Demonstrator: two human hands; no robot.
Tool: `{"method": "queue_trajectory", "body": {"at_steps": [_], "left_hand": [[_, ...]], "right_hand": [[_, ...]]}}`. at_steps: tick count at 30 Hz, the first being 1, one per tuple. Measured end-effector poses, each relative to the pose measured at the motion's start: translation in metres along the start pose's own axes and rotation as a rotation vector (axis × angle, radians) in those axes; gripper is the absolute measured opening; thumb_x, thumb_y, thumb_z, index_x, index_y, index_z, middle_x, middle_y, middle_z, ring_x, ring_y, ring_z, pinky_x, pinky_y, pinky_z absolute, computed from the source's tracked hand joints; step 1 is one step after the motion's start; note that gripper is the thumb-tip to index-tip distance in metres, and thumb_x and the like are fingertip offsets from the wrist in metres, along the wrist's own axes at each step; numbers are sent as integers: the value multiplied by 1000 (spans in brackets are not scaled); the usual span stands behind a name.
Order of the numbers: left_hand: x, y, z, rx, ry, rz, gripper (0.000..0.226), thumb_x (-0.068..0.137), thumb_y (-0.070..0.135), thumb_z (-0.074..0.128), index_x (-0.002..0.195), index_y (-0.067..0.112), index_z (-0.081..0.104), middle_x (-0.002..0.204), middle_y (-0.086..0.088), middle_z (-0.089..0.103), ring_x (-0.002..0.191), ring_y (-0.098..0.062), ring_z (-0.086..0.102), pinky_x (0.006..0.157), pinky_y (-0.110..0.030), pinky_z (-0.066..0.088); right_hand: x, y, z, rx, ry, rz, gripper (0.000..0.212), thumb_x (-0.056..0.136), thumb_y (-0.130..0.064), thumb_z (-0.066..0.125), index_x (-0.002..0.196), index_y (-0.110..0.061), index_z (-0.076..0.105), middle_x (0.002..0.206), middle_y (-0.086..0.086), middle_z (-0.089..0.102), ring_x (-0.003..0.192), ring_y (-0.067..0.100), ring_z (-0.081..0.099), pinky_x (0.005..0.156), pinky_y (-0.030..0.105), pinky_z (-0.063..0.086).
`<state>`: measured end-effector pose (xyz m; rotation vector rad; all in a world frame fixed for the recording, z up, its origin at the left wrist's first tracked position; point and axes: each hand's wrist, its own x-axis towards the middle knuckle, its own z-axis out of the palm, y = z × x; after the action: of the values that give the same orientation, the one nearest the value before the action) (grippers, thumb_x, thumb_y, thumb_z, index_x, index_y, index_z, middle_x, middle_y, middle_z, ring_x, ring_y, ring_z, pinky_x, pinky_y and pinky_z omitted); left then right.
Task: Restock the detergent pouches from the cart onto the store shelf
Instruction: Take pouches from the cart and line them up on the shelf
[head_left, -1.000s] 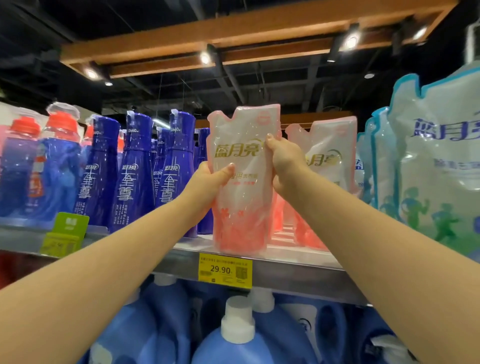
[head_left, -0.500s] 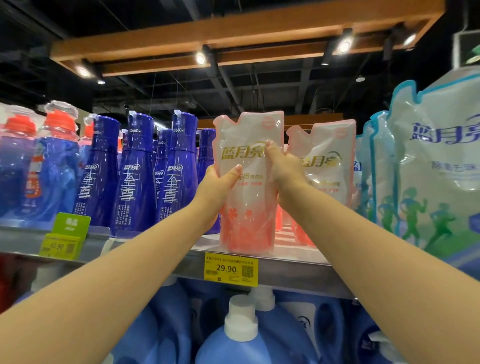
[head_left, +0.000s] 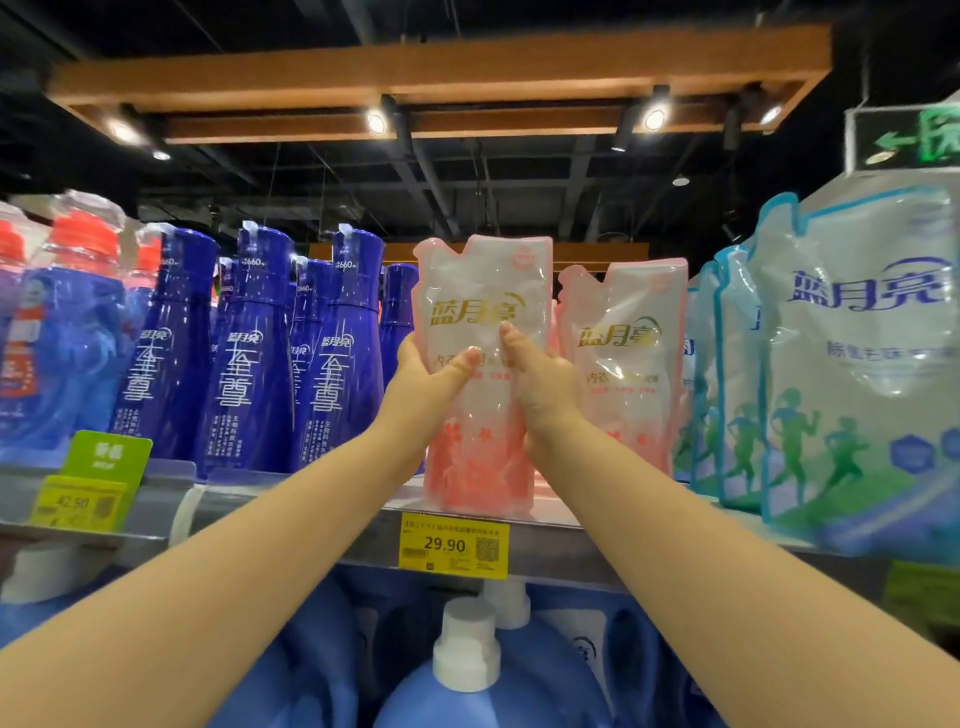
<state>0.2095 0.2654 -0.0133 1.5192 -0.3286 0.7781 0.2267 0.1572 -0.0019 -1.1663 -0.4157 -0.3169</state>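
Pink pouch (head_left: 480, 374): standing upright on the front edge of the shelf (head_left: 561, 545), above the yellow price tag (head_left: 453, 545).
Left hand (head_left: 431, 382): its grip is closing round the pouch's left side, thumb lying across the front.
Right hand (head_left: 540, 382): its grip is clasping the pouch's right side, thumb pressing the front.
Neighbours: dark blue bottles (head_left: 249, 353) are standing just left; a second pink pouch (head_left: 623, 358) is standing just right, then blue-edged pouches (head_left: 852, 353).
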Motion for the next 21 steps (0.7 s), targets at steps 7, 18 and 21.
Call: {"method": "queue_trajectory", "body": {"at_steps": [7, 18, 21], "left_hand": [[-1, -2, -2, -13, -5, 3, 66, 83, 40, 64, 137, 22, 31, 123, 0, 56, 106, -20, 60, 89, -46, 53], [-7, 3, -10, 104, 15, 23, 84, 80, 46, 65, 145, 27, 16, 141, -7, 40, 123, -26, 48, 98, -48, 47], [-14, 12, -12, 242, 134, 160, 80, 86, 38, 61, 148, 21, 12, 150, -8, 16, 133, -22, 30, 107, -39, 34]], "right_hand": [[-3, -1, 4, -25, 25, -24, 55, 80, -39, 70, 125, -9, 57, 108, 10, 69, 96, 29, 68, 86, 47, 56], [-16, -12, 3, -54, 8, -32, 26, 91, -30, 59, 109, -12, 55, 84, -1, 64, 69, 12, 63, 48, 21, 51], [-20, -17, 1, -240, 116, -67, 26, 94, -33, 51, 113, -15, 50, 96, -2, 60, 80, 14, 58, 66, 25, 48]]}}
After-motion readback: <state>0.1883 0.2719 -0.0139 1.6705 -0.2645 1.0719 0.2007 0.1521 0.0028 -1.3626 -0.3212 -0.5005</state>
